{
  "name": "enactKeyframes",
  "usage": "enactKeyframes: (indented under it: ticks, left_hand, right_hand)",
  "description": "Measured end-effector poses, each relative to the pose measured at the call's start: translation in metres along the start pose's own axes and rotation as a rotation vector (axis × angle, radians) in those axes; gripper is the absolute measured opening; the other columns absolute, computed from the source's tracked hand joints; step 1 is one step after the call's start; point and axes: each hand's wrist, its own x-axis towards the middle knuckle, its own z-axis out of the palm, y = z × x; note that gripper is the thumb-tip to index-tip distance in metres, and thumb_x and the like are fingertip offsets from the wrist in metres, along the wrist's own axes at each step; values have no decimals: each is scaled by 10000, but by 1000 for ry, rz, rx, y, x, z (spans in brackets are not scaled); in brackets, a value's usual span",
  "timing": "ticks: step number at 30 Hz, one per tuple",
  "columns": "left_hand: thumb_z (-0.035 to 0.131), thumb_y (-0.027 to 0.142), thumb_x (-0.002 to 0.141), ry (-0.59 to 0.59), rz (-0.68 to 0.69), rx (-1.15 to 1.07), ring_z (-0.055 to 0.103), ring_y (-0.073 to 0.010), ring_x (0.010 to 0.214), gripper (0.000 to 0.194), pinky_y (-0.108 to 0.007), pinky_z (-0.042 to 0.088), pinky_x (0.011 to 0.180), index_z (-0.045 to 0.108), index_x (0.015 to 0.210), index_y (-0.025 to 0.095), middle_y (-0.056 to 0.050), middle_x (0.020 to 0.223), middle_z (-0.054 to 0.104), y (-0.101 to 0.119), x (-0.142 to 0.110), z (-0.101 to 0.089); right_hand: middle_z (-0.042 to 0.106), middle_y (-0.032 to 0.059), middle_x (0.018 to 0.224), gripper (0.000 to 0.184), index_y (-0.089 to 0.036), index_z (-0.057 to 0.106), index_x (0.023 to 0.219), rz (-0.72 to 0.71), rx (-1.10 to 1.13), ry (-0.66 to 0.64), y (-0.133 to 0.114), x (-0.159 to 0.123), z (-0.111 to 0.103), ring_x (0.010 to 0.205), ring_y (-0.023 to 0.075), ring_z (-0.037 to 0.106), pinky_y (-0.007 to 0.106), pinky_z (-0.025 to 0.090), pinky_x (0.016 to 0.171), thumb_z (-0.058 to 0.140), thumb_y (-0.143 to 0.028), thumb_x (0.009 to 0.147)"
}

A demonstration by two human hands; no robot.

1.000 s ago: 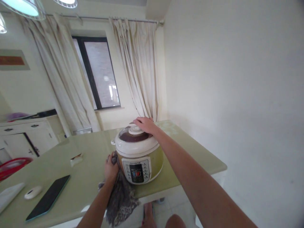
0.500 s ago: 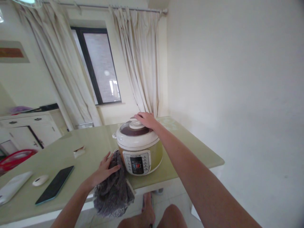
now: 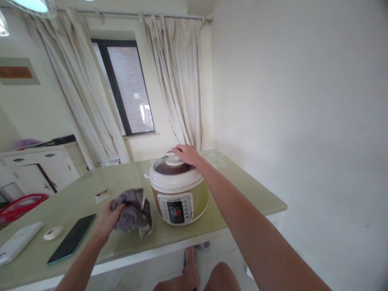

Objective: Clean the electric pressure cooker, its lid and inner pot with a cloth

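A white and gold electric pressure cooker (image 3: 176, 194) stands upright on the green tabletop, its control panel facing me. My right hand (image 3: 187, 154) lies over the top of its lid, fingers curled round the handle (image 3: 175, 159); part of the handle is hidden beneath the palm. To the left of the cooker, my left hand (image 3: 109, 218) grips a bunched grey fluffy cloth (image 3: 131, 214), with the thumb on the near side. The cloth is apart from the cooker and slightly blurred.
On the left of the table (image 3: 121, 250) lie a dark phone (image 3: 72, 238), a small white oval case (image 3: 53, 233) and a white slab-like object (image 3: 20, 243). Behind the phone sits a small white packet (image 3: 102, 196). A wall (image 3: 303, 121) rises on the right.
My left hand has closed on the cloth and lifted it from the table's edge, bunching it up and moving left. My right hand stays on the lid.
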Motion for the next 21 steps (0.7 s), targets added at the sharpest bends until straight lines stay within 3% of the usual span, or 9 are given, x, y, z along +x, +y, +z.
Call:
enactKeyframes:
  ticks: [2,4,6,9,12,16,21]
  left_hand:
    - [599,522,804,69,-170,-255,778,-322,906,456,-453,640,840,653,1114,191,-94,890,784,12,9,14]
    - [548,539,876,-41,-270,-406,788,-292,873,486,-425,652,811,652,1179,173,-104,892,790,32,11,44]
    - [460,558,943,-195,-265,-425,791,-275,889,516,-412,653,830,672,1218,176,-119,935,804,51,8,79]
    - [304,579,1014,-244,-165,-396,783,-269,950,611,-412,643,876,664,1305,180,-137,1026,808,63,3,114]
    - [341,558,1010,-234,-114,-360,768,-285,1034,587,-428,624,946,668,1317,180,-134,1056,804,52,-1,117]
    - [581,609,864,41,-16,-353,725,-354,1115,557,-503,572,1037,719,1162,159,-118,1030,793,41,-23,103]
    - [620,651,839,279,289,-339,714,-328,1009,502,-450,582,964,702,975,175,-100,963,759,77,-70,93]
  right_hand:
    - [798,35,1093,409,-261,757,1009,-6,-2,-1,0,0,0,1136,255,664,420,329,1065,457,-528,1092]
    - [798,26,1094,408,-273,759,1021,-8,-8,-8,1,1,0,1149,259,665,413,334,1066,454,-535,1091]
    - [799,23,1100,413,-276,761,1024,-6,-14,-15,1,1,0,1158,262,664,412,340,1068,451,-541,1089]
    - [802,23,1135,406,-279,764,1041,5,-9,-10,1,1,1,1174,262,664,417,345,1076,457,-541,1088]
    - [806,27,1147,405,-280,772,1063,7,-22,-6,0,2,1,1173,260,669,415,359,1075,468,-547,1084]
    - [805,17,1186,392,-288,804,1093,6,-14,-10,2,4,1,1188,247,673,375,392,1065,498,-533,1074]
    - [816,11,1163,368,-285,847,1106,-2,111,6,6,4,0,1161,233,703,295,462,979,575,-523,1040]
